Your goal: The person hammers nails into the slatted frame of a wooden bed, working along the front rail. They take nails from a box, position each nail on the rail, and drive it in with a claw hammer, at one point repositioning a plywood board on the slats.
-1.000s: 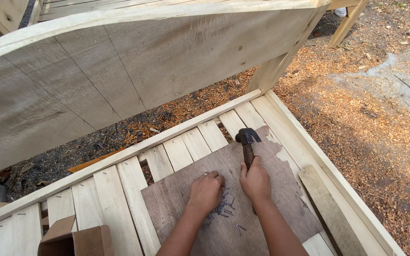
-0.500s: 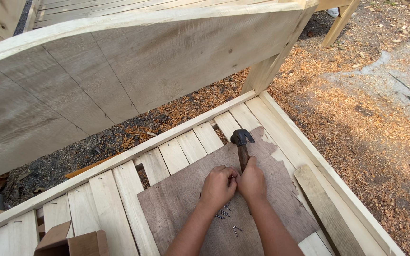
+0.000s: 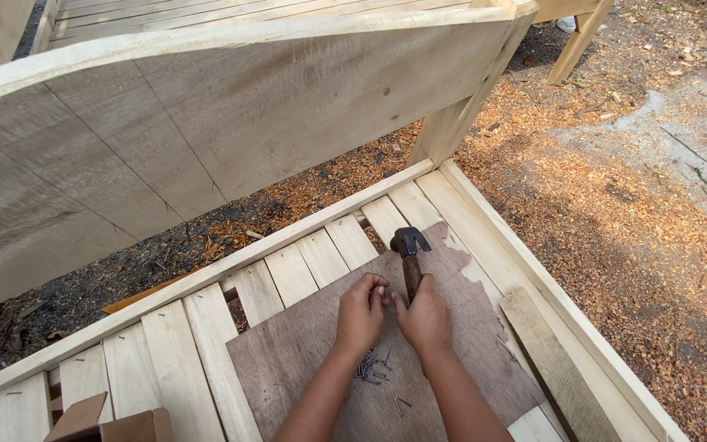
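- Centrally, the right hand grips a hammer by its handle, head pointing up-frame.
- Left hand touches it, fingers curled shut; contents hidden.
- Both rest over brown plywood; loose nails lie below them.
- A curved headboard fills the upper left; a cardboard box sits lower left.

Open brown cardboard box, bottom-left corner.

One view only, from the head camera, tilted steeply down and forward over the slatted bed frame. It sits close above the person's hands at bottom centre, faces the curved headboard across the top, and catches sawdust-strewn ground on the right.
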`<state>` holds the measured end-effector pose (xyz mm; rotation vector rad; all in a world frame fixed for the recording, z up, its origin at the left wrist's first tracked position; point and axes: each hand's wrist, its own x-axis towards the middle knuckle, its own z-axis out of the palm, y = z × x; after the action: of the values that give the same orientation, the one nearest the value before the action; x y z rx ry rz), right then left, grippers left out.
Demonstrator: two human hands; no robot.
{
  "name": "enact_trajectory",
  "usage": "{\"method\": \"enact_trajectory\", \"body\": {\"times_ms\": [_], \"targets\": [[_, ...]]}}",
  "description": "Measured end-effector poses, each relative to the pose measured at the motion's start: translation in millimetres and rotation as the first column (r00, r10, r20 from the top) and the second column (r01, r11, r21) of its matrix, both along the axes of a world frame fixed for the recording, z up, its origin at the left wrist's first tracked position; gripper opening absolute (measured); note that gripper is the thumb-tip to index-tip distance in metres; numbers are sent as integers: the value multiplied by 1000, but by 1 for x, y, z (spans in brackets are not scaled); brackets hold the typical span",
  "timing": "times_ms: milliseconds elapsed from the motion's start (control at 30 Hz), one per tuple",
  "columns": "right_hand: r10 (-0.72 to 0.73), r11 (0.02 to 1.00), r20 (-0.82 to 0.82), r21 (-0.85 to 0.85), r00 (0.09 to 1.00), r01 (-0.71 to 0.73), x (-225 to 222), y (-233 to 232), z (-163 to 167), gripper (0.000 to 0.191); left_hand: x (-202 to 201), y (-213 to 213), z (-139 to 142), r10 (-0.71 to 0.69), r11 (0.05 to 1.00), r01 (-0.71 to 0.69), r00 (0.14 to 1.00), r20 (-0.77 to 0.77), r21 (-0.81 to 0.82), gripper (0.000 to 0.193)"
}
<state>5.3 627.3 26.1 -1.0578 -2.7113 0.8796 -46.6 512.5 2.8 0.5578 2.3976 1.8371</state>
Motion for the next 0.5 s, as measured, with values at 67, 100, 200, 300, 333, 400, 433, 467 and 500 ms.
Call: {"method": "enact_trajectory", "body": {"times_ms": [67, 100, 200, 300, 333, 400, 433, 467, 500], "targets": [[1, 1000, -25, -1, 1000, -1, 1, -1, 0, 47, -14, 5, -8, 41, 988, -81, 960, 278, 135, 14], [2, 1000, -38, 0, 999, -2, 1, -1, 0, 46, -21, 7, -12, 69, 977, -124, 954, 293, 172, 16], [5, 1000, -57, 11, 998, -4, 2, -1, 3, 41, -50, 16, -21, 163, 939, -249, 929, 331, 236, 22], [-5, 998, 2, -61, 1000, 6, 3, -2, 6, 36, -82, 30, -24, 273, 916, -346, 908, 319, 202, 22], [-2, 998, -8, -58, 1000, 1, 4, -2, 7, 35, -93, 35, -24, 301, 912, -364, 907, 293, 189, 19], [5, 998, -27, -56, 1000, -7, 5, -2, 8, 34, -115, 44, -22, 340, 916, -378, 909, 240, 135, 14], [2, 998, -20, -61, 1000, -3, 6, -2, 8, 34, -124, 48, -21, 347, 924, -372, 913, 215, 89, 12], [-3, 998, -14, -69, 1000, 2, 8, -2, 8, 34, -131, 50, -20, 350, 931, -364, 918, 187, 41, 11], [-10, 997, -10, -77, 1000, 9, 9, -1, 8, 34, -136, 53, -20, 382, 922, -383, 924, -26, -60, 12]]}}
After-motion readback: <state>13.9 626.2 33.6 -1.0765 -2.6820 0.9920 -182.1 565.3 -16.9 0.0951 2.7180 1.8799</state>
